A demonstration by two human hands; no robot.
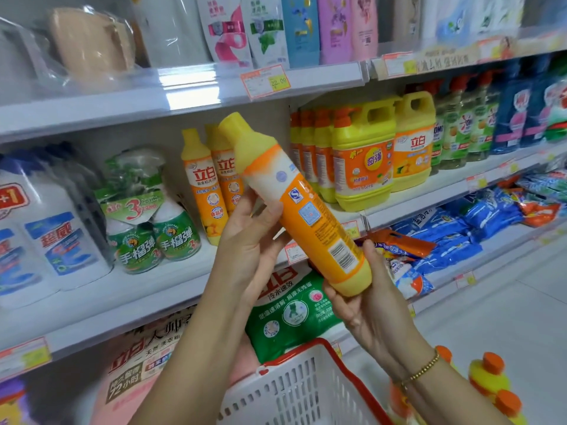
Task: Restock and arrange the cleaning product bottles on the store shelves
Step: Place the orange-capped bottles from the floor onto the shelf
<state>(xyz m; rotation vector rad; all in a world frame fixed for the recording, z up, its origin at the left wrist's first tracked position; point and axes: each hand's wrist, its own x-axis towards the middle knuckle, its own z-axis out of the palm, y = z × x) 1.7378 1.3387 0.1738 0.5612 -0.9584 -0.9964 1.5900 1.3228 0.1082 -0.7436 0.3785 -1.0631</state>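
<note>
Step in hand: shelving one orange-and-yellow bottle (306,207), taken in both hands, slanted, yellow cap up and to the left, back label and barcode towards the camera

Left hand (251,240): curled round the mid-body, thumb across the front, fingers behind

Right hand (368,305): cupped under the base, thumb up along the side; beaded bracelet (425,368) at the wrist

Bottle position: in the air between the two hands, in front of the middle shelf (153,289), not yet set down

Just beyond the left hand's fingertips: matching bottles (202,185), upright, front labels outward, one half behind the other

Next move, as judged: turning the bottle upright and about, front label outward, then standing it beside or in front of that pair. Likely calls for a one-handed grip at the mid-body and a slow set-down; risk of toppling the slim neighbours

Counts:
- held bottle, one
- matching on the shelf, two
- handled yellow jugs (363,157) past the held bottle, up and right of the right hand: two facing front, plus a row seen side-on with about three more orange caps, exact number unclear
- orange-capped bottles (491,375) below the right wrist: three caps in view
- white basket (306,388) with red rim under both forearms: one, contents hidden
</note>
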